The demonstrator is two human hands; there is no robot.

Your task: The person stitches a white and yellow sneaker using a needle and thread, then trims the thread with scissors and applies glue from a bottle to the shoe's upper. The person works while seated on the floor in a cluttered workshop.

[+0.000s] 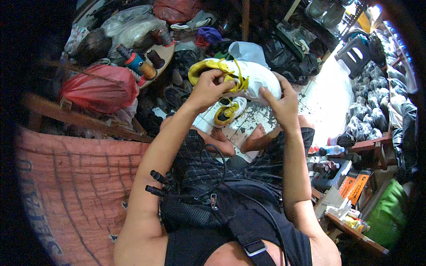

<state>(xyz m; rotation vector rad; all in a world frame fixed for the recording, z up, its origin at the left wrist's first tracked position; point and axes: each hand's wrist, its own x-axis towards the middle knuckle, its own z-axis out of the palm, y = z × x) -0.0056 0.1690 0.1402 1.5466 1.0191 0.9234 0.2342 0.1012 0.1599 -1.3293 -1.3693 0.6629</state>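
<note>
I hold a white sneaker (260, 80) with a yellow lining and yellow laces in front of me, above the floor. Its toe points right and its heel opening left. My right hand (285, 106) grips the toe end, thumb on the near side. My left hand (212, 90) is closed at the lacing, its fingers pinching the yellow shoelace (240, 80); the fingertips are partly hidden. Below, between my bare feet, a second white and yellow sneaker (229, 111) rests on the tiles.
Thread spools (147, 70) stand on a round board at the left, near a red plastic bag (101, 88). Black-wrapped bundles (370, 108) fill a rack on the right. Bottles (332, 150), an orange box (353, 186) and a dark plastic stool (357, 55) are also there.
</note>
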